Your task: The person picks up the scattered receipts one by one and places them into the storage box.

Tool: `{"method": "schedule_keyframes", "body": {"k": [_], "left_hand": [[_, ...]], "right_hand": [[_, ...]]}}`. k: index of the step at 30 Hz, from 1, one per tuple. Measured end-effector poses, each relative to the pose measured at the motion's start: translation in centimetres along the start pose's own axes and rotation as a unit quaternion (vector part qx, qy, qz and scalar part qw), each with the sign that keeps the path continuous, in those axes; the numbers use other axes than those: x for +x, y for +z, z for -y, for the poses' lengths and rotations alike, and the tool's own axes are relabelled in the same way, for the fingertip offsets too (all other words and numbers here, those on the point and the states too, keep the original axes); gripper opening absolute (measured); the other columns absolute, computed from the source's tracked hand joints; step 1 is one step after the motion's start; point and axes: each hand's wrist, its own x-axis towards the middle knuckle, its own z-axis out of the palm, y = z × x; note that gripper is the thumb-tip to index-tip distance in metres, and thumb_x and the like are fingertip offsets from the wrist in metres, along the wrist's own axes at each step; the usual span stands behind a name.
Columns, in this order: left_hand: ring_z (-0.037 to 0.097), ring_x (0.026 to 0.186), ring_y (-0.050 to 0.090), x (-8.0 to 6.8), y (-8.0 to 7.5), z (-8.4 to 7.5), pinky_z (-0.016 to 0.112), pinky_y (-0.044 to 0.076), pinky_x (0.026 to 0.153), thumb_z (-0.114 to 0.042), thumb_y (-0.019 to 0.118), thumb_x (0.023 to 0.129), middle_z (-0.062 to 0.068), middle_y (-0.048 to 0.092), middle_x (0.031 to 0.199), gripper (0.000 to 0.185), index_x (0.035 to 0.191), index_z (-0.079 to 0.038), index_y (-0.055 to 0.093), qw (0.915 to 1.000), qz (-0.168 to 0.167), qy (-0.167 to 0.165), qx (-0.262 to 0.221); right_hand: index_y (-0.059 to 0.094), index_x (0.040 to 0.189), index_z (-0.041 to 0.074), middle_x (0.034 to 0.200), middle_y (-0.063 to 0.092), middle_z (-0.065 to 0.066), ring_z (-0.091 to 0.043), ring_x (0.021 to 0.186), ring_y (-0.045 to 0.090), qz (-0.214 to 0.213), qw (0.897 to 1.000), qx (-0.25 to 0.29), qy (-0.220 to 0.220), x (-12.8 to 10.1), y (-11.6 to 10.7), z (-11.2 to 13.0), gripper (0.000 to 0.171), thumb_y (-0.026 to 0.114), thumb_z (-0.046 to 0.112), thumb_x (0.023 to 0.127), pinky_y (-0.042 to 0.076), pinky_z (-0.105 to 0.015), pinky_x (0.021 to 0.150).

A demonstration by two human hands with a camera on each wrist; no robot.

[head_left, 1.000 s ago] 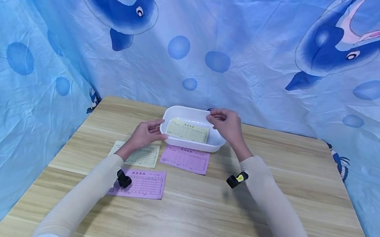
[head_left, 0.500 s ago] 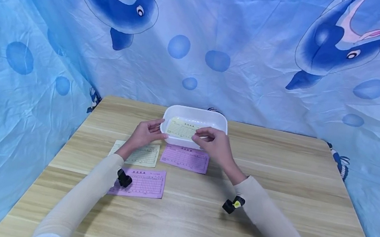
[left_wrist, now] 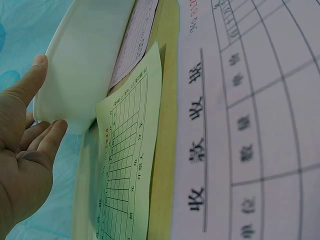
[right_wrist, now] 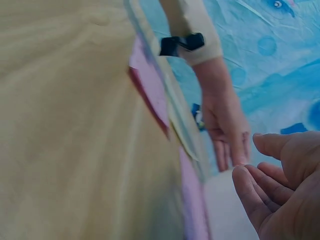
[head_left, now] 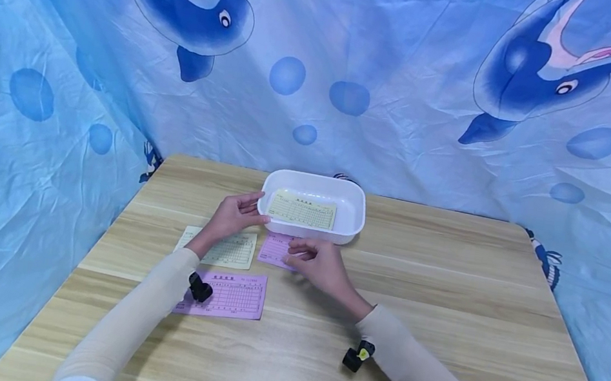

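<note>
Resting flat on the wooden table [head_left: 440, 314], our right hand [head_left: 318, 264] lies with relaxed, straight fingers on the pink slip [head_left: 277, 250] just in front of the tray [head_left: 352, 213]; it grips nothing. Our left hand [head_left: 231, 216] is open too, fingertips touching the tray's left wall.

The tray is white, smooth plastic, a shallow rectangle with rounded corners. It holds one pale yellow slip [head_left: 302, 211] lying flat, printed with a grid of lines.

Near the left hand a second yellow slip [head_left: 232, 252] lies on the wood, and nearer to us a second pink one [head_left: 235, 294]. All are thin paper forms with ruled tables. In the left wrist view that nearer pink form reads "收款收据" [left_wrist: 240, 150]; the smaller print is too blurred to read.
</note>
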Motion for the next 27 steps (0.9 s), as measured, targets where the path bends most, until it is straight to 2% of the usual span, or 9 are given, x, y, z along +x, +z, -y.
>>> {"method": "schedule_keyframes", "body": {"k": [3, 8, 11, 17, 27], "left_hand": [[0.037, 0.134, 0.055, 0.0, 0.0, 0.1, 0.024, 0.058, 0.096, -0.014, 0.085, 0.086, 0.025, 0.05, 0.15, 0.079, 0.151, 0.002, 0.044, 1.0, -0.001, -0.003, -0.004], [0.037, 0.134, 0.055, 0.1, -0.1, 0.2, 0.025, 0.058, 0.096, -0.015, 0.085, 0.086, 0.025, 0.051, 0.149, 0.079, 0.151, 0.002, 0.044, 0.9999, 0.002, -0.006, -0.009], [0.038, 0.134, 0.055, 0.1, -0.1, 0.2, 0.025, 0.058, 0.096, -0.014, 0.085, 0.086, 0.026, 0.051, 0.148, 0.079, 0.151, 0.003, 0.044, 0.9999, 0.003, -0.006, -0.012], [0.037, 0.133, 0.056, 0.0, -0.1, 0.0, 0.024, 0.058, 0.096, -0.014, 0.085, 0.086, 0.026, 0.05, 0.149, 0.079, 0.151, 0.003, 0.044, 1.0, -0.001, -0.003, -0.006], [0.037, 0.133, 0.056, 0.0, 0.1, -0.1, 0.025, 0.058, 0.096, -0.015, 0.084, 0.086, 0.026, 0.052, 0.148, 0.078, 0.151, 0.003, 0.044, 1.0, -0.001, -0.005, -0.003]], "right_hand": [[0.073, 0.118, -0.003, 0.104, 0.077, -0.011, -0.019, 0.08, 0.074, 0.015, 1.0, -0.002, 0.012, -0.4, 0.9, -0.4, 0.036, 0.083, 0.014, 0.087, 0.066, -0.032, 0.066], [0.075, 0.115, 0.001, 0.102, 0.077, -0.006, -0.01, 0.078, 0.071, 0.032, 0.999, -0.029, 0.015, -0.7, 2.3, -1.2, 0.038, 0.086, 0.022, 0.085, 0.063, -0.023, 0.064], [0.076, 0.113, 0.002, 0.1, 0.077, -0.006, -0.009, 0.078, 0.071, 0.042, 0.998, -0.036, 0.011, -0.8, 3.0, -1.5, 0.038, 0.087, 0.023, 0.084, 0.063, -0.022, 0.066], [0.076, 0.112, 0.003, 0.1, 0.077, -0.006, -0.009, 0.083, 0.071, 0.056, 0.997, -0.052, 0.006, -0.9, 3.9, -1.5, 0.04, 0.089, 0.024, 0.081, 0.062, -0.02, 0.075], [0.077, 0.112, 0.005, 0.1, 0.078, -0.005, -0.003, 0.073, 0.066, 0.064, 0.995, -0.08, 0.003, -0.5, 5.0, -1.4, 0.041, 0.092, 0.02, 0.076, 0.059, -0.019, 0.067]]}}
